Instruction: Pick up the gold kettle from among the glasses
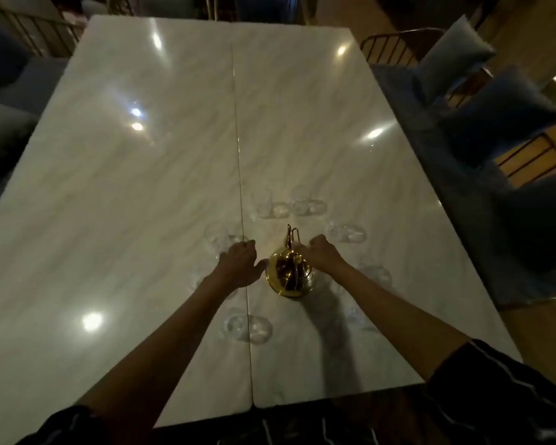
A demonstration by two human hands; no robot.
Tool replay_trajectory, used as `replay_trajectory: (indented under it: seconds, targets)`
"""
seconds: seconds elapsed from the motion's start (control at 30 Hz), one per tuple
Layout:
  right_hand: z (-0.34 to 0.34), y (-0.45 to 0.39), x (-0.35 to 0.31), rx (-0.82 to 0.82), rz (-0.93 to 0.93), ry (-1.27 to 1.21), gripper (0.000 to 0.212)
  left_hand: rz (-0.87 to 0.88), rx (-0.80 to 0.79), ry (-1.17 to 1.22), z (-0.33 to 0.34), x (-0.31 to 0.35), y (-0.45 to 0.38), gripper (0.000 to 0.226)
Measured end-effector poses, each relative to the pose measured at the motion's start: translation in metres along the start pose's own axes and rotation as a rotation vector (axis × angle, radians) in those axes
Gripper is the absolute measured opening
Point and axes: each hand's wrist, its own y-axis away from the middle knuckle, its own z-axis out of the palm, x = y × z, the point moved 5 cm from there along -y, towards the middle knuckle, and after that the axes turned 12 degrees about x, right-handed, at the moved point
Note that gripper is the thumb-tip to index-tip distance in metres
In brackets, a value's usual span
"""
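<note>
Going left to right here. My left hand (238, 263) is on a clear glass (220, 240) at the left of the ring, fingers curved over its near side, though it's too dim to tell if I'm really gripping it or just touching. Right beside my thumb sits the gold teapot (290, 277), standing upright on the counter (142, 187) in the middle of a loose ring of glasses. My right hand (323, 253) is closed in a fist up by the pot's handle, so I reckon I've got hold of it.

Tip from me: keep the glass steady against the counter, lift the pot straight up before tipping, and mind the spout (289, 234), since another glass (345, 232) stands just past my right knuckles.
</note>
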Motion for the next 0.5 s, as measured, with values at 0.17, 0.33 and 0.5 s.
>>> replay_trajectory:
  seconds: [0.17, 0.33, 0.5]
  targets:
    - [0.04, -0.028, 0.016, -0.077, 0.151, -0.238, 0.044, -0.194, 0.046, 0.316, 0.013, -0.009, 0.03, 0.061]
    - [0.039, -0.015, 0.004, -0.099, 0.174, -0.437, 0.036, -0.299, 0.011, 0.5, 0.037, -0.007, 0.066, 0.049]
    - [0.043, -0.021, 0.004, -0.031, 0.187, -0.468, 0.034, -0.372, 0.026, 0.637, 0.052, -0.003, 0.072, 0.041]
